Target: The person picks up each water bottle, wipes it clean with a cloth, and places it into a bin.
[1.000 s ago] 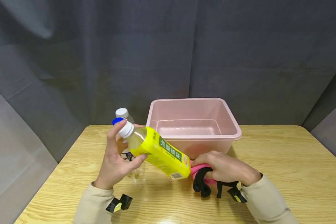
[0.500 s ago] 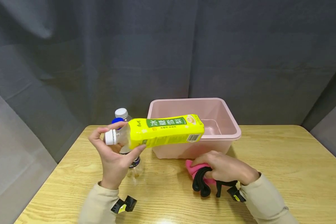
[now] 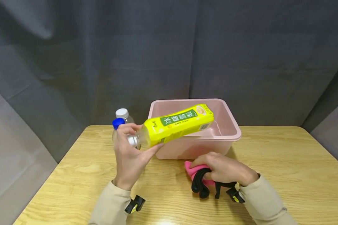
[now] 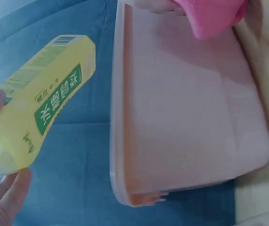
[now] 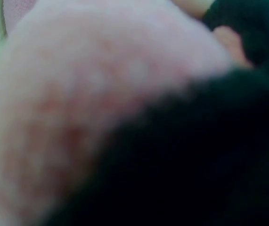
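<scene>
My left hand (image 3: 130, 159) grips a yellow-labelled bottle (image 3: 178, 123) near its white-capped neck; the bottle lies tilted, its base higher and over the pink bin (image 3: 194, 138). In the left wrist view, the fingers (image 4: 14, 193) and thumb hold the yellow bottle (image 4: 54, 89) beside the bin (image 4: 118, 117). My right hand (image 3: 225, 168) grips a bundle of pink cloth (image 3: 195, 169) and black cloth (image 3: 198, 181) in front of the bin. The right wrist view is blurred, filled by the hand (image 5: 87, 94) and dark material (image 5: 181, 160).
Behind my left hand stand a bottle with a blue cap (image 3: 118, 122) and one with a white cap (image 3: 122, 113), both partly hidden. A wooden table (image 3: 281, 156) carries everything, with a dark curtain (image 3: 242, 62) behind it.
The yellow bottle has swung up from pointing down-right to over the bin, then shifted right with my left hand. My right hand and the cloths have barely moved.
</scene>
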`<state>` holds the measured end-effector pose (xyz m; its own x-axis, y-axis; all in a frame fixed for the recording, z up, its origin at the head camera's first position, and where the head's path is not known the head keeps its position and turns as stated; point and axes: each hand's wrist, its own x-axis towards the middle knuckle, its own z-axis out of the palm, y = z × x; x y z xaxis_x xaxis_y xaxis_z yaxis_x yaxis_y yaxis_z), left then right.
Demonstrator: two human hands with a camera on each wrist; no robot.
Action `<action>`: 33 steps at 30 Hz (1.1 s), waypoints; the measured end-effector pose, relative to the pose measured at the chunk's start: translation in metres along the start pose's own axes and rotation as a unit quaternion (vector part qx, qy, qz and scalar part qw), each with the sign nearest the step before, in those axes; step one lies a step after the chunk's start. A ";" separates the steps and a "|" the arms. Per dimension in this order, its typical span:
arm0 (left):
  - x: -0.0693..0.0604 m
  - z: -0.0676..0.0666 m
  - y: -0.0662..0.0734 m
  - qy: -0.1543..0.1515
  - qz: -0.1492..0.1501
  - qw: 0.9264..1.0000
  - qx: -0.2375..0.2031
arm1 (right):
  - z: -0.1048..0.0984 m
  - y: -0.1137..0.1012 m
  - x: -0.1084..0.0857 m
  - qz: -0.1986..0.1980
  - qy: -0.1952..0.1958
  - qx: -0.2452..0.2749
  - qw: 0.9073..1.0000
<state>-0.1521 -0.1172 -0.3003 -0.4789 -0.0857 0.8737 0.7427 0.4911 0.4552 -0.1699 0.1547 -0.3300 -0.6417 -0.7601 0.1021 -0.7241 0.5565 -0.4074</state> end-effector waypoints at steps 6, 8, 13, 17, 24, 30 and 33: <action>0.025 -0.002 0.000 -0.059 0.060 0.993 0.084 | 0.000 0.000 -0.001 0.003 0.001 0.005 1.000; 0.035 -0.004 -0.001 -0.080 0.068 0.989 0.106 | 0.000 0.000 -0.001 0.005 0.001 0.004 1.000; 0.065 -0.011 -0.002 -0.135 0.080 0.975 0.155 | 0.001 -0.001 -0.002 0.006 0.003 0.005 1.000; 0.091 -0.012 0.000 -0.185 0.094 0.963 0.174 | 0.001 -0.001 -0.001 0.007 0.001 0.008 1.000; 0.129 -0.001 -0.003 -0.305 0.086 0.923 0.217 | 0.003 0.000 0.000 0.008 -0.002 0.009 1.000; 0.145 0.028 -0.006 -0.414 0.044 0.867 0.273 | 0.004 0.002 -0.001 0.014 -0.005 0.012 1.000; 0.146 0.045 -0.007 -0.445 0.043 0.843 0.299 | 0.004 0.002 -0.001 0.019 -0.005 0.013 1.000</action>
<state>-0.2482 -0.0945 -0.1835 -0.7942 0.5266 0.3034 0.5517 0.8341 -0.0036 -0.1697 0.1557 -0.3344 -0.6668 -0.7412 0.0773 -0.6919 0.5772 -0.4338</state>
